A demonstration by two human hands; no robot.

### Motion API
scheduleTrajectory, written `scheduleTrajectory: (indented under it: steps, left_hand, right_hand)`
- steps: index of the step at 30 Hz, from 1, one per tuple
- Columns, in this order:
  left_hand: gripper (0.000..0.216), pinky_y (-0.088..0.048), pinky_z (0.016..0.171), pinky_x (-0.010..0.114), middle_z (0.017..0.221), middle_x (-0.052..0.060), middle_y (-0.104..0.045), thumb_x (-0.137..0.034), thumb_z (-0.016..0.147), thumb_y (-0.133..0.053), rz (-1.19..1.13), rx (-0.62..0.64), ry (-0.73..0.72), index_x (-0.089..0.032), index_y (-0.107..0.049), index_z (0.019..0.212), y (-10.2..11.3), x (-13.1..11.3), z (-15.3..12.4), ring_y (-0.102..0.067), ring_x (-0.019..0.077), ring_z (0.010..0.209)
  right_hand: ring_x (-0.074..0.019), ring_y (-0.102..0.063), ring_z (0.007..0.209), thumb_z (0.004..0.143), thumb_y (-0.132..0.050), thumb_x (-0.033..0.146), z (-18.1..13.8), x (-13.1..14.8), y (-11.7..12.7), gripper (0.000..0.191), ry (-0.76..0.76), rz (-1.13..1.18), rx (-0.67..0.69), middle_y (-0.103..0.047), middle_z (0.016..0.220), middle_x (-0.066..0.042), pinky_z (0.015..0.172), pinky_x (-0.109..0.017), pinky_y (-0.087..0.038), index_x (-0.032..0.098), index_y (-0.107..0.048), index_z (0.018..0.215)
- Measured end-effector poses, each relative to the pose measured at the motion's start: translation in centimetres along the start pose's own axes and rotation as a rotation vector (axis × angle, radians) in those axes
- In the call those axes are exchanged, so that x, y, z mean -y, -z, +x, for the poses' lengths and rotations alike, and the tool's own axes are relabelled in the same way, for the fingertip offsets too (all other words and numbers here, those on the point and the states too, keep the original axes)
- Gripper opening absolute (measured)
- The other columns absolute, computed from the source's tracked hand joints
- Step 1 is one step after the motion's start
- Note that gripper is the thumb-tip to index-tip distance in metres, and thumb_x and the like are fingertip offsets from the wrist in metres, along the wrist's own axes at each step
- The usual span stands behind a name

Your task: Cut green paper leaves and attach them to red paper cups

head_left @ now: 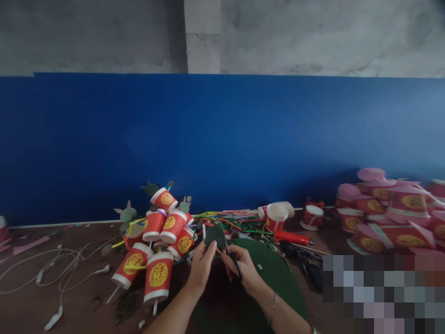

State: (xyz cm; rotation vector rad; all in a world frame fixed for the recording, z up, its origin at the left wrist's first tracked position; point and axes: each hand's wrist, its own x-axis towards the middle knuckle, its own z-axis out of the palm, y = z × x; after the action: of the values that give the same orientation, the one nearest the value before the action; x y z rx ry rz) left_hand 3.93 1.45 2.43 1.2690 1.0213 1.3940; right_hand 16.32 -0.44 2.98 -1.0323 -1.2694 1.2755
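Observation:
My left hand (202,263) pinches a small piece of dark green paper (214,235) between thumb and fingers. In my right hand (243,269) is a pair of black-handled scissors (234,263), its blades pointing up and away along the paper's right side. Whether the blades are biting into the paper I cannot tell. Under both hands spreads a large dark green sheet (274,273) with a rounded edge. Just left of my left hand stands a pile of red paper cups (158,276) with yellow emblems, some with sticks and paper rabbit shapes attached.
Colourful pipe cleaners (229,218) lie along the back by the blue wall panel (222,144). To the right are a red glue gun (292,238), white-lined cups (276,215) and stacked cups with pink paper (392,213). White earphones (55,269) trail across the table's left.

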Motion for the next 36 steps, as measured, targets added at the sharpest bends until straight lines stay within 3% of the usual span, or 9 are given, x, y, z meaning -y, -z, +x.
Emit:
scheduleTrajectory:
  steps: [6, 11, 15, 30, 36]
  left_hand:
    - [0.046, -0.026, 0.045, 0.021, 0.046, -0.009, -0.032, -0.056, 0.073, -0.054, 0.105, -0.082, -0.007, -0.020, -0.034, 0.053, -0.04, -0.16, 0.10, -0.029, 0.0072, 0.044]
    - [0.043, -0.026, 0.044, 0.021, 0.049, -0.008, -0.034, -0.058, 0.072, -0.053, 0.120, -0.008, -0.002, -0.019, -0.044, 0.057, -0.21, -0.40, -0.06, -0.030, 0.0078, 0.045]
    - [0.042, -0.026, 0.044, 0.020, 0.051, -0.007, -0.039, -0.058, 0.073, -0.053, 0.095, 0.003, 0.010, -0.017, -0.049, 0.060, -0.26, -0.31, -0.06, -0.032, 0.0079, 0.046]
    - [0.042, -0.028, 0.048, 0.021, 0.052, -0.008, -0.032, -0.055, 0.076, -0.052, 0.085, -0.058, -0.022, -0.020, -0.036, 0.057, -0.20, -0.04, 0.12, -0.030, 0.0083, 0.048]
    - [0.042, -0.029, 0.048, 0.022, 0.052, -0.007, -0.037, -0.057, 0.075, -0.051, 0.079, 0.003, 0.028, -0.020, -0.039, 0.058, -0.38, 0.06, -0.18, -0.032, 0.0088, 0.049]
  right_hand:
    - [-0.0063, -0.041, 0.032, 0.063, -0.070, 0.050, -0.17, 0.34, -0.10, 0.037, -0.009, 0.012, 0.005, -0.046, 0.040, 0.008, 0.032, -0.016, -0.034, 0.017, -0.053, 0.065]
    - [-0.0078, -0.047, 0.038, 0.062, -0.071, 0.050, -0.14, 0.04, 0.04, 0.038, 0.010, 0.050, 0.004, -0.050, 0.046, 0.007, 0.036, -0.016, -0.036, 0.017, -0.055, 0.072]
    - [-0.0068, -0.042, 0.035, 0.063, -0.071, 0.049, 0.02, -0.30, 0.07, 0.037, 0.035, 0.041, -0.024, -0.046, 0.043, 0.008, 0.035, -0.017, -0.035, 0.017, -0.055, 0.070]
    - [-0.0055, -0.037, 0.032, 0.064, -0.071, 0.047, 0.02, -0.05, -0.08, 0.036, 0.030, 0.016, -0.022, -0.044, 0.040, 0.009, 0.032, -0.017, -0.034, 0.017, -0.052, 0.064]
    - [-0.0062, -0.041, 0.034, 0.062, -0.072, 0.047, 0.11, -0.20, -0.03, 0.036, 0.018, 0.037, 0.008, -0.047, 0.042, 0.008, 0.033, -0.017, -0.037, 0.017, -0.053, 0.066]
